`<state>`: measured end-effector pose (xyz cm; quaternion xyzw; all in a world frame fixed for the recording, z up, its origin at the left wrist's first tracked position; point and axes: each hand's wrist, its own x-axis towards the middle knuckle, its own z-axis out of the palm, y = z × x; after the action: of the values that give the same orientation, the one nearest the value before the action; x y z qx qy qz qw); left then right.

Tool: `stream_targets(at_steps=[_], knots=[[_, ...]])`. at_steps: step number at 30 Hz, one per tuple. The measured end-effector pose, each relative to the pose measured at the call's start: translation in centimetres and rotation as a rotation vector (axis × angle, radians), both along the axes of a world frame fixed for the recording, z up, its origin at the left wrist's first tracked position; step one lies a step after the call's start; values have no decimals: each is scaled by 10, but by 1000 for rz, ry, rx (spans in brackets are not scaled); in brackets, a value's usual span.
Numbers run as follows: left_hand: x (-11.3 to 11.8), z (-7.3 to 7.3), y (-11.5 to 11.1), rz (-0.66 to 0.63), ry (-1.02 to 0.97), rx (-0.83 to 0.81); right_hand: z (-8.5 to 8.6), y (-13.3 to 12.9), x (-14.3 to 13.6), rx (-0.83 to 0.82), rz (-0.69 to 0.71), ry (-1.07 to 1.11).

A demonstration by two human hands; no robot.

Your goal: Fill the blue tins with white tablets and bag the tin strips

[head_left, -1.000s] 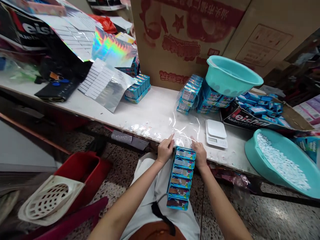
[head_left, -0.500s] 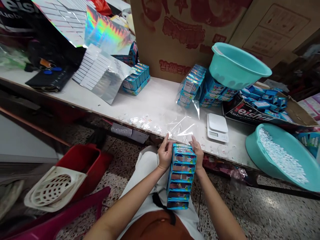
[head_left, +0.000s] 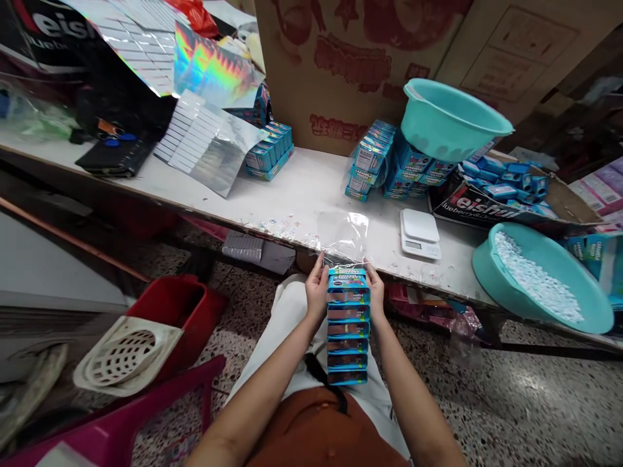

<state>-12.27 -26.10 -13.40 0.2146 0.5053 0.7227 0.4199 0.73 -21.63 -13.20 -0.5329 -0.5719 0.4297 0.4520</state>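
Observation:
A stack of several small blue boxes (head_left: 348,331) lies over the lap, its far end at the table's front edge. My left hand (head_left: 317,288) is at the left side of the far end, and my right hand (head_left: 374,290) is at the right side. Fingers of both hands also hold the near corners of a clear plastic bag (head_left: 343,237). The bag's mouth faces the stack, and its rest lies on the white table (head_left: 311,188). Beyond it stand wrapped blue boxes (head_left: 367,162).
A white scale (head_left: 420,233) sits right of the bag. Farther right are a turquoise basin (head_left: 594,298) of white pieces and a black carton (head_left: 467,204) of blue packets. Another turquoise basin (head_left: 452,123) rests on boxes. A red bucket (head_left: 204,324) stands on the floor at left.
The stack has shifted slightly left and toward the table in view, now more upright. Both hands have moved with it, and the bag's mouth is nearer the stack's far end.

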Motion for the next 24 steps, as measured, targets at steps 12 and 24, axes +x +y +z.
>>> stream_targets(at_steps=[12, 24], knots=[[-8, -29, -22, 70, 497, -171, 1, -13, 5, 241, 111, -380], [-23, -41, -23, 27, 1308, -76, -18, -13, 21, 513, -21, -582]])
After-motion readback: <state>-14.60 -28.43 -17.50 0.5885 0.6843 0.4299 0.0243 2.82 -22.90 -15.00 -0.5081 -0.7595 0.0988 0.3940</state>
